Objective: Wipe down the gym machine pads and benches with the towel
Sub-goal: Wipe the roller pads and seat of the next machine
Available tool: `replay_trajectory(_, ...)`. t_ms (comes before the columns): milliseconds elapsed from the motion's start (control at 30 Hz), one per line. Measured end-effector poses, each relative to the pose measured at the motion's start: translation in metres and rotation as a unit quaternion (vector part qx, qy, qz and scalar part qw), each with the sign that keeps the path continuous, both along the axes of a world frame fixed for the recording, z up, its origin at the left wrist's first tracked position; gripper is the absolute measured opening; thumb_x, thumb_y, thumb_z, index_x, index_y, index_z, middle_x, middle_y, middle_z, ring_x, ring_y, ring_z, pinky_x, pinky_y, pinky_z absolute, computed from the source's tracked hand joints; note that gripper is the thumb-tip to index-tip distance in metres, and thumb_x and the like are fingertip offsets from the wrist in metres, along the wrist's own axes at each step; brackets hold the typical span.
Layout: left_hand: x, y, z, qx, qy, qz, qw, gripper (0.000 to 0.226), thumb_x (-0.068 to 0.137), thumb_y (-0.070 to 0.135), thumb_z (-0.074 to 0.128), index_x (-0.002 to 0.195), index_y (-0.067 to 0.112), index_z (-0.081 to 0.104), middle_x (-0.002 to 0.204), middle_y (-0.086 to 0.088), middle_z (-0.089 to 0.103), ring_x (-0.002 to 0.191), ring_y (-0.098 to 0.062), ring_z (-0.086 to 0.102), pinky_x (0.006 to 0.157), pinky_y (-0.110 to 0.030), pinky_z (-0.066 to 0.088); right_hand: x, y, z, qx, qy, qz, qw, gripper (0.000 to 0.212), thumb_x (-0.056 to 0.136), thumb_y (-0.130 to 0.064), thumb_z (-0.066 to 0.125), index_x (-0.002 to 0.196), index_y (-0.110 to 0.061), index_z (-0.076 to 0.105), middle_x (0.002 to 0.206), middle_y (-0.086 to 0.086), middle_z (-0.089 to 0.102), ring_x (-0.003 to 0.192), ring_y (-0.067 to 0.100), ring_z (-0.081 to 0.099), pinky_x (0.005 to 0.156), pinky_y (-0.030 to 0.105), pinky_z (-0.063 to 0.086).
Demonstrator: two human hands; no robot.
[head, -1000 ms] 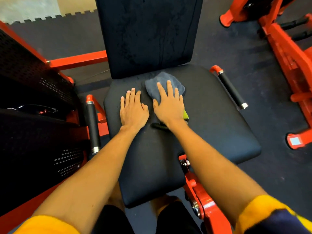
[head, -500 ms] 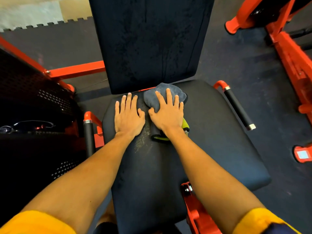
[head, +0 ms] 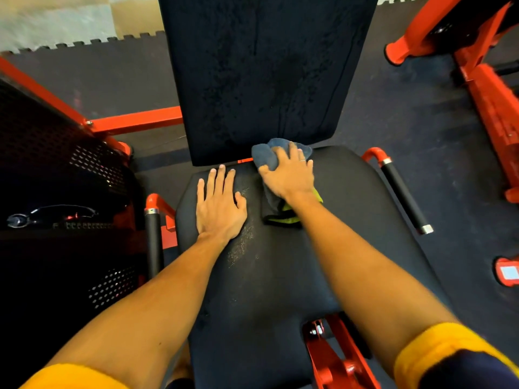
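The left hand [head: 219, 203] lies flat on the seat pad [head: 351, 234] near its back left corner, fingers straight and slightly spread, holding nothing. Just to its right, the right hand [head: 289, 175] curls over the bunched grey towel [head: 265, 158], pressing it against the seat pad's back edge, below the back pad [head: 264, 74].

Both arms extended forward. Left hand [head: 220, 204] flat, palm down, fingers straight. Right hand [head: 289, 178] farther forward, fingers apparently curled over towel [head: 265, 158].
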State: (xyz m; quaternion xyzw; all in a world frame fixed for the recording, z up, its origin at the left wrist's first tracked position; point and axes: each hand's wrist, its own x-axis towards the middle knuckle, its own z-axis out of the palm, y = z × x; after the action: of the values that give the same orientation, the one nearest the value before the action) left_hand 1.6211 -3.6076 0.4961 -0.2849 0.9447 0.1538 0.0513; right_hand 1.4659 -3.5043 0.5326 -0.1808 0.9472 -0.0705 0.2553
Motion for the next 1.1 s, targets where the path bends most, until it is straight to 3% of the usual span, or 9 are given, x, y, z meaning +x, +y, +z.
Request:
replay_trajectory(100, -0.002, -0.002, -0.004, -0.005, -0.005, -0.007, 1.000, 0.069, 0.094, 0.040, 0.021, 0.158, 0.017, 0.033, 0.167, -0.006, 0.026, 0.156, -0.023, 0.017, 0.127, -0.049, 0.010, 0.035, -0.036, 0.000, -0.013, -0.007, 0.028, 0.999, 0.071, 0.097, -0.062, 0.042, 0.160, -0.033, 0.030, 0.173, 0.007, 0.009, 0.157, 0.036, 0.011, 0.125, 0.058, 0.008)
replay_trajectory(200, 0.000, -0.002, -0.003, -0.004, -0.003, -0.007, 1.000, 0.069, 0.094, 0.040, 0.022, 0.157, 0.017, 0.034, 0.167, -0.005, 0.027, 0.156, -0.023, 0.017, 0.127, -0.048, 0.009, 0.034, -0.033, -0.001, -0.019, 0.000, 0.068, 0.998, 0.068, 0.098, -0.059, 0.043, 0.160, -0.036, 0.029, 0.173, 0.005, 0.012, 0.156, 0.035, 0.017, 0.125, 0.059, 0.005)
replay_trajectory(333, -0.002, -0.001, 0.001, 0.003, -0.003, 0.001, 1.000, 0.067, 0.095, 0.040, 0.027, 0.158, 0.020, 0.031, 0.168, -0.004, 0.024, 0.157, -0.022, 0.014, 0.128, -0.047, 0.007, 0.003, 0.006, -0.004, -0.004, 0.034, -0.013, 0.999, 0.068, 0.099, -0.056, 0.044, 0.161, -0.035, 0.027, 0.172, 0.006, 0.016, 0.156, 0.032, 0.021, 0.125, 0.061, 0.000)
replay_trajectory(567, -0.001, -0.003, -0.002, 0.005, -0.014, -0.006, 1.000, 0.064, 0.099, 0.040, 0.023, 0.158, 0.017, 0.030, 0.169, -0.005, 0.022, 0.157, -0.021, 0.012, 0.128, -0.046, 0.005, 0.061, -0.016, 0.010, -0.054, 0.008, 0.049, 0.997, 0.076, 0.099, -0.050, 0.051, 0.165, -0.026, 0.020, 0.173, 0.010, -0.001, 0.157, 0.039, 0.012, 0.127, 0.048, 0.010)
replay_trajectory(767, -0.001, -0.002, 0.002, 0.018, -0.004, 0.018, 1.000, 0.056, 0.106, 0.035, 0.032, 0.159, 0.020, 0.030, 0.169, -0.003, 0.022, 0.157, -0.020, 0.010, 0.128, -0.046, 0.003, 0.086, 0.040, 0.024, -0.067, 0.028, 0.057, 0.996, 0.077, 0.096, -0.045, 0.056, 0.164, -0.030, 0.023, 0.174, 0.005, 0.002, 0.154, 0.035, 0.023, 0.123, 0.048, 0.027)
replay_trajectory(900, 0.014, -0.004, 0.007, 0.024, -0.009, 0.078, 0.997, 0.056, 0.108, 0.039, 0.028, 0.160, 0.019, 0.029, 0.169, -0.002, 0.020, 0.158, -0.022, 0.009, 0.127, -0.049, 0.002, 0.057, 0.020, 0.015, -0.034, 0.032, -0.002, 0.999, 0.078, 0.099, -0.054, 0.047, 0.165, -0.025, 0.017, 0.174, 0.005, -0.004, 0.157, 0.038, 0.011, 0.127, 0.052, 0.014)
replay_trajectory(1100, 0.057, -0.009, 0.011, 0.024, -0.023, 0.054, 0.998, 0.059, 0.108, 0.031, 0.029, 0.163, 0.016, 0.014, 0.171, -0.003, 0.007, 0.158, -0.019, 0.002, 0.128, -0.043, 0.001, 0.092, -0.024, 0.013, -0.045, 0.011, 0.098, 0.994, 0.073, 0.103, -0.059, 0.042, 0.165, -0.030, 0.018, 0.174, 0.004, -0.001, 0.157, 0.041, 0.012, 0.126, 0.050, 0.016)
